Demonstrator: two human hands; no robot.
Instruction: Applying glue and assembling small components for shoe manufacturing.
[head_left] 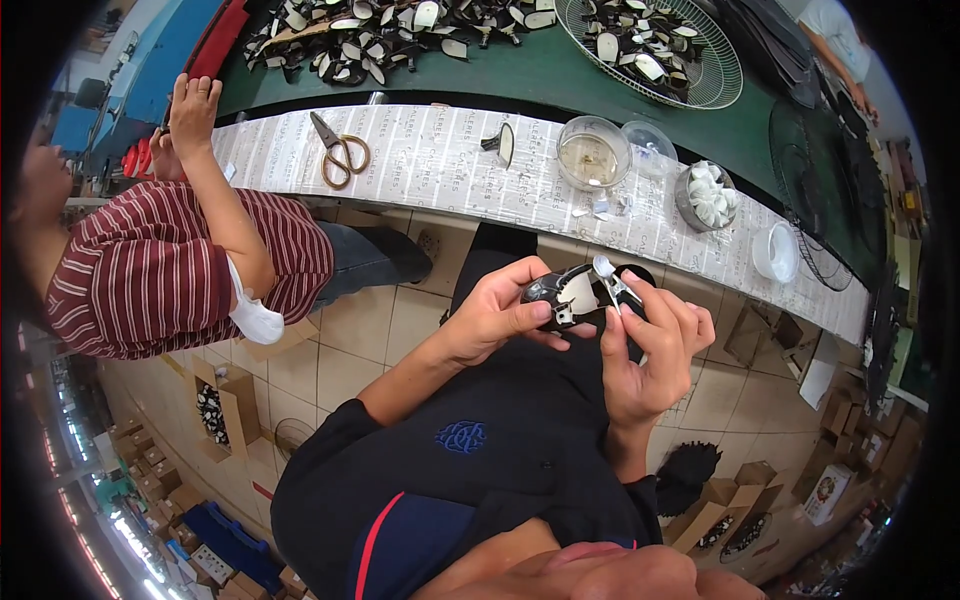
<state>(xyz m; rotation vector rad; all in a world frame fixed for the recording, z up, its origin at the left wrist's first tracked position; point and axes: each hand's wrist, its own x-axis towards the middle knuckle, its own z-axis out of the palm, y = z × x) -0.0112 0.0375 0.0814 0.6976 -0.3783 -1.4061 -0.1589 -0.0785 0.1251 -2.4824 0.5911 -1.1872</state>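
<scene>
Above my lap, my left hand [503, 308] grips a glossy black shoe heel [541, 290] with a cream-white face turned up. Close beside it, my right hand [652, 350] pinches a silver metal clip [616, 290] between thumb and fingers. A small white wad [602, 266], which looks like cotton, sits at the clip's end near the heel. Whether the wad touches the heel I cannot tell. Across the bench, a similar loose heel [505, 145] lies by a clear round dish [594, 153] holding yellowish liquid. A bowl of white cotton balls [708, 198] stands to its right.
Scissors [340, 155] lie on the paper-covered bench edge [430, 160]. A white tub [776, 251] stands at right. Behind are a heap of heels [370, 40] and a wire basket [735, 85] of more. A co-worker in a striped shirt [170, 265] is close on my left.
</scene>
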